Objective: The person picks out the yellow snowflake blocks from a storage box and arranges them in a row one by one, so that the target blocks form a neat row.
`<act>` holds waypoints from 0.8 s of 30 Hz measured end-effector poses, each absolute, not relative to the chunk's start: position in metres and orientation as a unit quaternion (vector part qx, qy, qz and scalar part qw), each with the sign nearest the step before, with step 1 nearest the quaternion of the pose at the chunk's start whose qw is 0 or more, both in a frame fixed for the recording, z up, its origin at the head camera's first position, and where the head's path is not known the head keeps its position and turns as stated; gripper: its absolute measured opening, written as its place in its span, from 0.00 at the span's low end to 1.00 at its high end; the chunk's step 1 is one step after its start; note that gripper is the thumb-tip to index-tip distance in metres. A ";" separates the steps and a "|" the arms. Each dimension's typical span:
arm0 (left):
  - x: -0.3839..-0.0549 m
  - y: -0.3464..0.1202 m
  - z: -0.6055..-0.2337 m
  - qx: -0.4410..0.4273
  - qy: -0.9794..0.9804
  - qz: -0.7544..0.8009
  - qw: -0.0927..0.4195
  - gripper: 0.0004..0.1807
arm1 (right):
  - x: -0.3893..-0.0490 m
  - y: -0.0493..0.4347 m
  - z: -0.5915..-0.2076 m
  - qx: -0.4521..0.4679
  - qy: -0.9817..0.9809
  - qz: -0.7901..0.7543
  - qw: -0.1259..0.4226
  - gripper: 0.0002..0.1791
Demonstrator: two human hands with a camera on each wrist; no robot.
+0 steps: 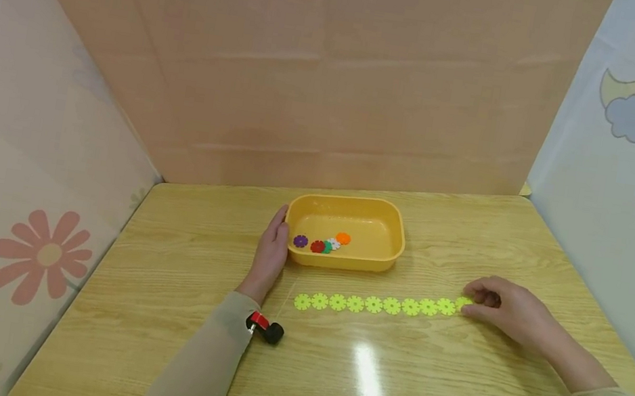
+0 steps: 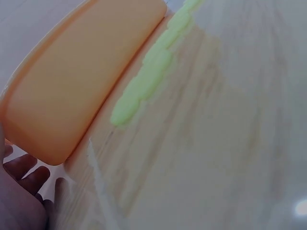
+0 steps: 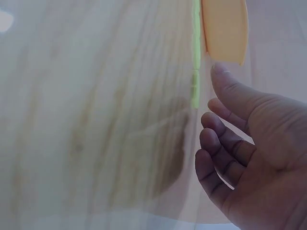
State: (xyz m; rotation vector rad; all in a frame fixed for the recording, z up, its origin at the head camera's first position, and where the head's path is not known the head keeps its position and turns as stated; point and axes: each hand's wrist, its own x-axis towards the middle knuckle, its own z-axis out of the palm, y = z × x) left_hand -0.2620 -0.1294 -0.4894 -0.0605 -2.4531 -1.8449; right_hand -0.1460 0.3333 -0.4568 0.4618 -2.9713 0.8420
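Note:
A row of yellow-green flower-shaped plastic discs (image 1: 373, 304) lies across the table in a nearly straight line. My right hand (image 1: 512, 314) is at the row's right end, thumb and fingers loosely bent around the last disc (image 1: 464, 303) in the head view. In the right wrist view the thumb and fingertips stand apart, with a gap to the row. My left hand (image 1: 270, 256) rests along the left wall of a yellow plastic basin (image 1: 345, 262), its fingers (image 2: 36, 179) by the basin's lower corner. Inside the basin lie purple (image 1: 301, 241), red (image 1: 318, 246), green, white and orange (image 1: 343, 238) discs.
The wooden table (image 1: 418, 391) reaches back to a plain tan cloth wall (image 1: 309, 87). Printed cloth walls stand on the left (image 1: 7, 131) and right (image 1: 631, 204). Glare marks the table in front of the row. Each wrist wears a strapped camera.

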 end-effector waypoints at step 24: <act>-0.249 -0.139 -0.457 -0.151 -0.949 -0.251 0.116 0.33 | -0.167 0.270 -0.427 0.152 -0.966 0.190 0.082 0.29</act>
